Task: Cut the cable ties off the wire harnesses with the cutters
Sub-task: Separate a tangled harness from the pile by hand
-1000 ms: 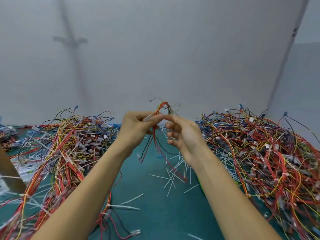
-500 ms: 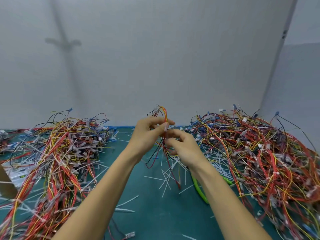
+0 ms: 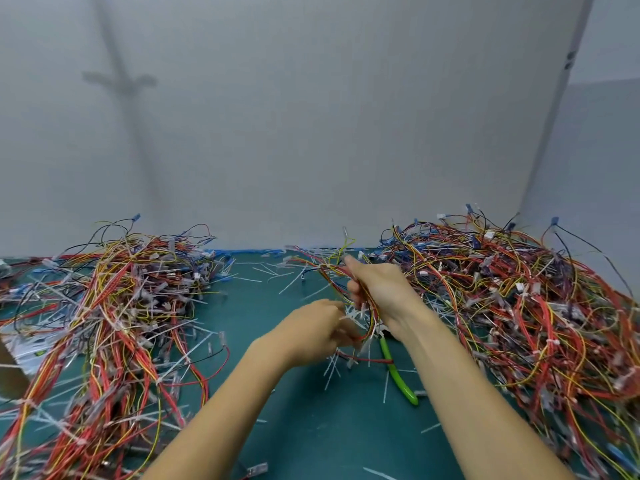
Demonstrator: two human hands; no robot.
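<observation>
Right hand [image 3: 379, 292]: just right of the frame's centre, fingers curled round a wire harness [image 3: 337, 271], gripping it near its upper part.
Left hand [image 3: 311, 336]: lower and left of the right one, fingers curled toward it, pinching the lower end of the same harness; motion blur hides the exact grip.
Wire harness: a thin bundle of red and yellow wires held above the table between the two hands. It bends in an arc from the right hand down to the left, and loose ends fan out toward the upper left.
Cutters [image 3: 398, 374]: lying on the table below the right wrist, in neither hand. Only a green handle shows clearly; the head is hidden by the wrist and wires.
Cable ties [image 3: 330, 374]: short white strips scattered over the table's middle, thickest beneath the hands.
Left pile [image 3: 114, 323]: a tangled heap of red, yellow and black harnesses at the left of the frame.
Right pile [image 3: 519, 306]: a larger heap at the right, touching the right forearm's side.
Table [image 3: 311, 431]: teal surface.
Wall [image 3: 311, 133]: plain grey, behind both piles.
</observation>
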